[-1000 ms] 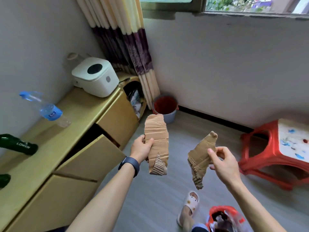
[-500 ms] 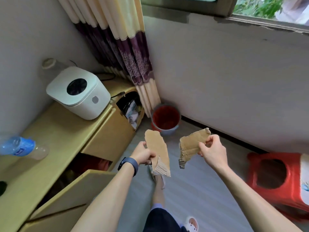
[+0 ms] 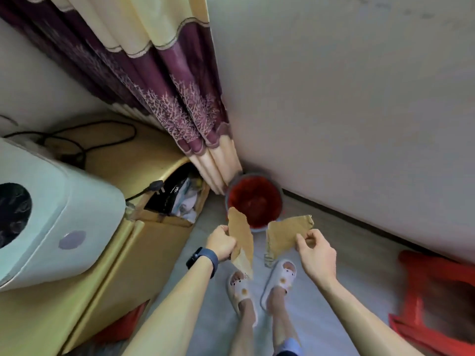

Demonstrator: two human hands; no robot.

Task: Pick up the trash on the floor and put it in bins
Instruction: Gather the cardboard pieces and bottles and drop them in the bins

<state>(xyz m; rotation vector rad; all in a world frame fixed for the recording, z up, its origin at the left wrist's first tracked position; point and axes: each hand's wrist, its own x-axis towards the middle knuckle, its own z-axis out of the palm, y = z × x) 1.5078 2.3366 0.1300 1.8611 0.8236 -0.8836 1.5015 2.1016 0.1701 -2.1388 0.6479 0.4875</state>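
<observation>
Head view: left hand (image 3: 221, 242) and right hand (image 3: 315, 249) each grip a torn cardboard piece (image 3: 241, 237) (image 3: 288, 233) near the red bin (image 3: 254, 200); next, release over it.

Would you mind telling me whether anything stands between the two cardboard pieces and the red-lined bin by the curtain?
Nothing visible does. The left hand holds the left cardboard piece and the right hand the right cardboard piece close to the bin, whose mouth is open. The curtain hangs by its far rim only.
</observation>
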